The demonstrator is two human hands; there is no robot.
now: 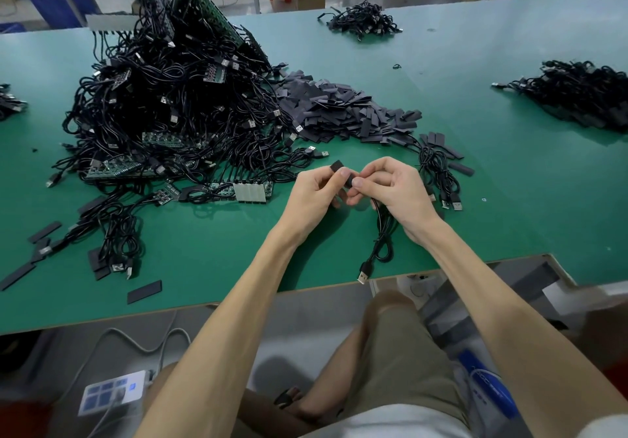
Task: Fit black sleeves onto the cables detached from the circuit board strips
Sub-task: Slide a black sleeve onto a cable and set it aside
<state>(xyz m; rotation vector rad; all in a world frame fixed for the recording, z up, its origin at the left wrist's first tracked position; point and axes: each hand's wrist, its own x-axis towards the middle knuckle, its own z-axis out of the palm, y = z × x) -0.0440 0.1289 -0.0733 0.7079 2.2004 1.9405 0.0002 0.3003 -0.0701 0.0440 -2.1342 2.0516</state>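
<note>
Left hand (pixel 314 187) pinches sleeve (pixel 341 173); right hand (pixel 390 184) pinches cable (pixel 382 233) end. Best: hold sleeve mouth open, feed cable straight, avoid snagging wires.

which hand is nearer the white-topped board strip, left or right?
Left. The left hand sits just right of the board strip, pinching a black sleeve; the right hand is farther right, beyond the left, holding the cable.
</note>
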